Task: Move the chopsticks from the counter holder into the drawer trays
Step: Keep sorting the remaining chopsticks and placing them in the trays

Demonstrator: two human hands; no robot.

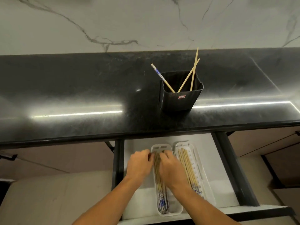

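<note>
A black square holder (180,99) stands on the dark counter with three chopsticks (188,78) leaning in it. Below, an open drawer holds two white trays. The left tray (162,147) carries a bundle of wooden chopsticks with blue patterned ends (159,189). The right tray (197,159) holds several more chopsticks (186,163). My left hand (139,164) and my right hand (170,169) sit on either side of the left tray's bundle, fingers curled at its far tips. Whether they pinch the sticks is hidden.
The black counter (81,95) runs across the view, with a marble wall (113,21) behind. The drawer's dark side rails (230,168) frame the white drawer floor (219,189). Closed cabinet fronts lie left and right of the drawer.
</note>
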